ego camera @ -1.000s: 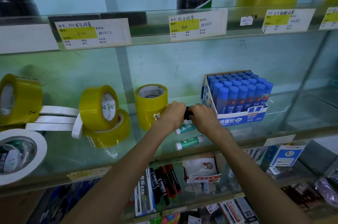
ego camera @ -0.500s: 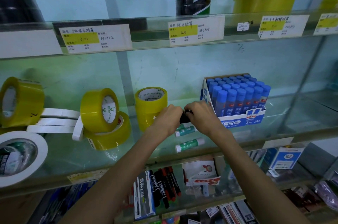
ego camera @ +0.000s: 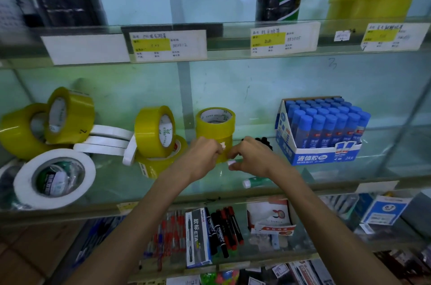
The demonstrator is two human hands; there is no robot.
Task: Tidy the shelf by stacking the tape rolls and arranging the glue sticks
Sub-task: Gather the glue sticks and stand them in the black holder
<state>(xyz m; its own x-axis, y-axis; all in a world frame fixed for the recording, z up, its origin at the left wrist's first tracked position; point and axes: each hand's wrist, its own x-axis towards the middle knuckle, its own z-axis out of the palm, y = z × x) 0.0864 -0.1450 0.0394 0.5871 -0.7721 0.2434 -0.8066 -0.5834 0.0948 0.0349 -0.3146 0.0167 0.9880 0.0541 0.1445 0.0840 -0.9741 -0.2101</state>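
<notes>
My left hand and my right hand are close together low on the middle glass shelf. My right fingers curl over a green glue stick whose white cap sticks out below them. My left fingers are curled beside that cap, in front of an upright yellow tape roll. A second green glue stick lies loose near the shelf edge. Further yellow rolls lean to the left, and thin white rolls lie beside them. A big white roll lies flat at the left.
A box of blue-capped glue bottles stands to the right. A small black object lies behind my right hand. Price labels hang on the shelf above. Markers and small boxes fill the shelf below.
Both hands let go of the small black object, which now lies on the shelf behind them. They dropped down and left to the upper glue stick.
</notes>
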